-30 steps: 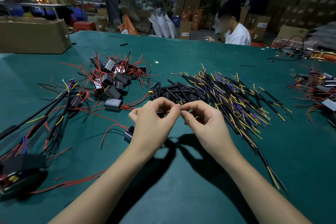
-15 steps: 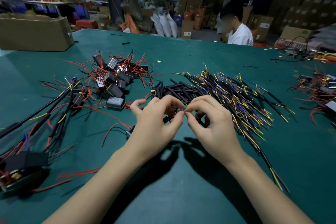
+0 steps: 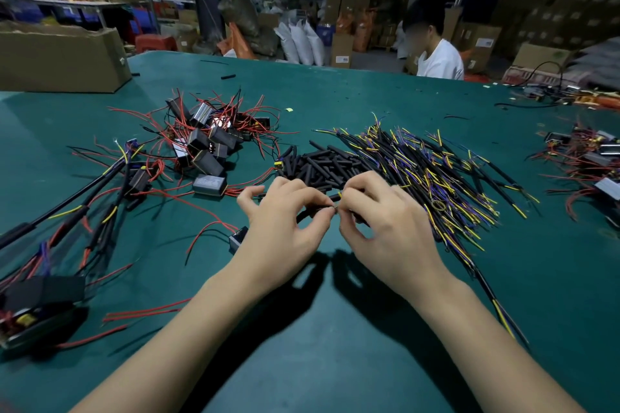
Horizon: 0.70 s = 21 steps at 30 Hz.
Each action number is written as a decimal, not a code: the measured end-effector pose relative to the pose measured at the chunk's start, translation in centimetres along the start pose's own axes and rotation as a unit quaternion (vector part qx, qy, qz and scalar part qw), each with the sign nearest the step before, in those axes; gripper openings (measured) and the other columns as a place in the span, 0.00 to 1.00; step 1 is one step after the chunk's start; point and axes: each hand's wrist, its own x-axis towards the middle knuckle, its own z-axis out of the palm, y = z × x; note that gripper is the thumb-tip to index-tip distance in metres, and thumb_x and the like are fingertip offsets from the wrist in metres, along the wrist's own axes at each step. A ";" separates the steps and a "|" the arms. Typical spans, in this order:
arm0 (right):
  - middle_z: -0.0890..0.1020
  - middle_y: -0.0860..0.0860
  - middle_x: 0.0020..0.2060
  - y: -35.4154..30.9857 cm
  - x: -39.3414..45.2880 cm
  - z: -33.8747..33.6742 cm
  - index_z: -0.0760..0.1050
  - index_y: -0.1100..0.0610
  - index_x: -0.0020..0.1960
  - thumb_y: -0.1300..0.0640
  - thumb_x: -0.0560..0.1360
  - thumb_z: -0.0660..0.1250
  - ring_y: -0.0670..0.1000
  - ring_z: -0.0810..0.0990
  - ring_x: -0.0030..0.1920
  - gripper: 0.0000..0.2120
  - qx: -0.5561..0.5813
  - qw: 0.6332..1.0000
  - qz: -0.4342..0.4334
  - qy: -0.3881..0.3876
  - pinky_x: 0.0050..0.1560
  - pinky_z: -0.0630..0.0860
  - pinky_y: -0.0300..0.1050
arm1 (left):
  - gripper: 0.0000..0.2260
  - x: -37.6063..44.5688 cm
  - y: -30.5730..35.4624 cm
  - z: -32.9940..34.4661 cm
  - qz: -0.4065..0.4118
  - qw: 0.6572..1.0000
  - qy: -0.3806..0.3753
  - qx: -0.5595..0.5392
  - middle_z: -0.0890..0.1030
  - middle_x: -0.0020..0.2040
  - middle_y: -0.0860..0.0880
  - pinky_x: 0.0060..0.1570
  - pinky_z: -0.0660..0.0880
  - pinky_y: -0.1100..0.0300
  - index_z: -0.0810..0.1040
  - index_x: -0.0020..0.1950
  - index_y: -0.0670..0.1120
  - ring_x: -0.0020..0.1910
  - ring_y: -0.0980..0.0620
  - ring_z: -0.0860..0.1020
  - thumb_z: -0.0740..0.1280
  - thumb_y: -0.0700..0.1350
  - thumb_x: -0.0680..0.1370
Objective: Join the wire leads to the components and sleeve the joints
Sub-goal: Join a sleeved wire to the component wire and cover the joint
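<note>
My left hand and my right hand meet fingertip to fingertip over the green table. Between them they pinch a thin wire lead with a black sleeve running under my left fingers. A black component with red leads lies just left of my left wrist. Behind my hands lies a heap of black sleeve pieces. To its right spreads a pile of black cables with yellow and blue leads. A cluster of black components with red wires sits at the back left.
Joined cable assemblies fan out at the left, ending in a black box at the near left edge. A cardboard box stands at the back left. More components lie at the far right. A person in white sits across the table.
Both hands have kept pinching the lead at their fingertips and shifted slightly nearer to me and lower on the table. The piles have not moved.
</note>
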 end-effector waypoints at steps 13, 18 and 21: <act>0.76 0.42 0.37 0.7 0.0 0.4 0.77 0.52 0.39 0.64 0.72 0.70 0.45 0.69 0.30 0.09 0.300 0.929 0.205 -0.068 0.34 0.66 0.34 | 0.04 0.0 -0.5 -0.5 0.117 0.979 0.039 0.164 0.78 0.46 0.55 0.63 0.52 0.44 0.81 0.45 0.52 0.55 0.49 0.76 0.71 0.50 0.72; 0.71 0.48 0.25 1.5 -0.2 0.7 0.78 0.54 0.40 0.61 0.75 0.69 0.52 0.64 0.29 0.06 0.397 0.861 0.292 -0.121 0.32 0.59 0.43 | 0.01 0.3 -0.4 -0.7 0.208 0.952 0.083 0.209 0.79 0.42 0.54 0.62 0.56 0.43 0.81 0.42 0.51 0.52 0.48 0.79 0.71 0.46 0.73; 0.69 0.56 0.26 1.7 -0.2 0.6 0.79 0.53 0.40 0.59 0.75 0.69 0.51 0.66 0.29 0.05 0.406 0.847 0.312 -0.140 0.31 0.60 0.42 | 0.03 0.3 -0.4 -0.7 0.230 0.943 0.090 0.224 0.79 0.41 0.54 0.62 0.55 0.43 0.81 0.40 0.51 0.51 0.49 0.80 0.70 0.46 0.74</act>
